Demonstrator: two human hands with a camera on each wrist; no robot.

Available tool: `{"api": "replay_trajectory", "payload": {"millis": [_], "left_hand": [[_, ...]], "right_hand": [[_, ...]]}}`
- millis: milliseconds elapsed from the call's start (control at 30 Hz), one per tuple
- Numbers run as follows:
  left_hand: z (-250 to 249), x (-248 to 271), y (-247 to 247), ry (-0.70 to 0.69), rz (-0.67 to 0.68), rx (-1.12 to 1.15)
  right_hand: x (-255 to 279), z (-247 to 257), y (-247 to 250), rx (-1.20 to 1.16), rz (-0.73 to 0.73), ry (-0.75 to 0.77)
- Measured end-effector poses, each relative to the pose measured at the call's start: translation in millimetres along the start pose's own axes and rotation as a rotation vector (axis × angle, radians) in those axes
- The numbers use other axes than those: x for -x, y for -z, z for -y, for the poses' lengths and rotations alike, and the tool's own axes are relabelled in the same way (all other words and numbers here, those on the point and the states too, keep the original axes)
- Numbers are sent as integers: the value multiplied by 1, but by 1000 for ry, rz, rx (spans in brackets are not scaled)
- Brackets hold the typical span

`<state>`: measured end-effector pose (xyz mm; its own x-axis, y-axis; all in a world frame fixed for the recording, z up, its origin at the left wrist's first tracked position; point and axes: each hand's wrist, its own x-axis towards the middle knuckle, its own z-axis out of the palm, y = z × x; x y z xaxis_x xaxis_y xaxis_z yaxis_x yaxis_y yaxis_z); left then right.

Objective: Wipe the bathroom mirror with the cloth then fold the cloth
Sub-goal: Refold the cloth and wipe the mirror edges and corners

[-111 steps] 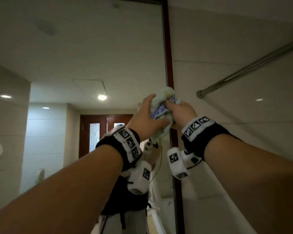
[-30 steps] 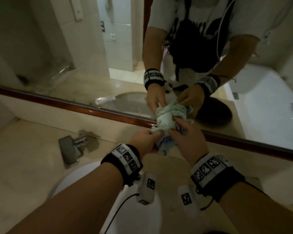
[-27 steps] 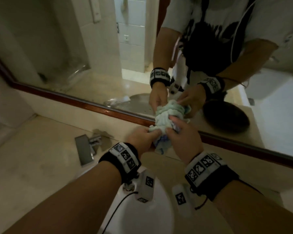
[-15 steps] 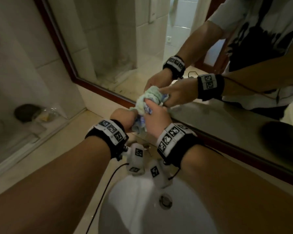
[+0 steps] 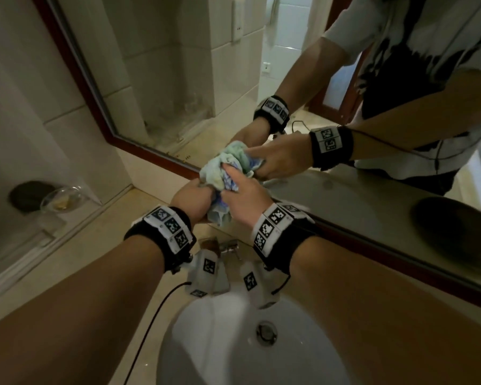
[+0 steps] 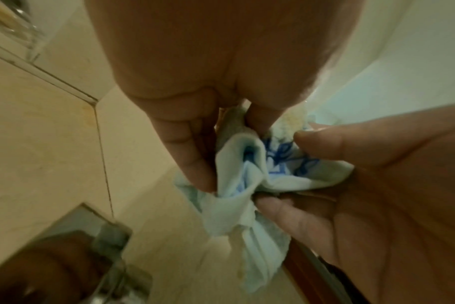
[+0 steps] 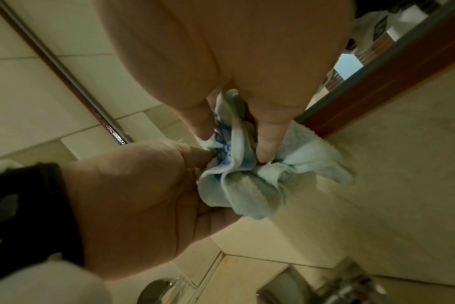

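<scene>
Both hands hold one bunched pale green cloth [image 5: 216, 173] with blue print, pressed to the lower edge of the mirror [image 5: 178, 79] above the white sink [image 5: 206, 343]. Left hand [image 5: 192, 201]: grip clenched on the cloth's left side, fingers curled into its folds. Right hand [image 5: 247, 198]: fingers and thumb pinching the cloth's right side. A glass dish [image 5: 61, 200] sits at far left on the tabletop [image 5: 81, 245].
</scene>
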<state>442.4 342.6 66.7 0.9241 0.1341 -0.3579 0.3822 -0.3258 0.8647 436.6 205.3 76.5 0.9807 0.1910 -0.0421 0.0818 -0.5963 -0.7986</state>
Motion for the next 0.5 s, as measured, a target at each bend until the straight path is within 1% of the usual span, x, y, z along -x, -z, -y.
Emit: {"api": "replay_trajectory", "payload": {"millis": [100, 233, 267, 300, 333, 400, 433, 467, 500], "left_hand": [[-4, 25, -34, -126, 32, -168], [-17, 65, -98, -189, 43, -377], [-22, 78, -112, -200, 60, -359], [-29, 91, -128, -184, 78, -336], [-32, 103, -144, -196, 116, -344], [-34, 120, -178, -145, 204, -300], [-35, 131, -196, -145, 252, -304], [-38, 145, -210, -133, 285, -213], [-37, 153, -224, -98, 290, -90]], "right_hand": [[33, -18, 31, 4, -10, -25], [89, -51, 78, -113, -61, -29], [102, -60, 88, -143, -69, -16], [116, -69, 100, -171, -73, -14], [130, -80, 111, -200, -80, -11], [160, -102, 135, -230, -103, -26], [175, -113, 146, -251, -115, -24], [187, -123, 154, -272, -126, -18], [199, -132, 163, -268, -146, -23]]}}
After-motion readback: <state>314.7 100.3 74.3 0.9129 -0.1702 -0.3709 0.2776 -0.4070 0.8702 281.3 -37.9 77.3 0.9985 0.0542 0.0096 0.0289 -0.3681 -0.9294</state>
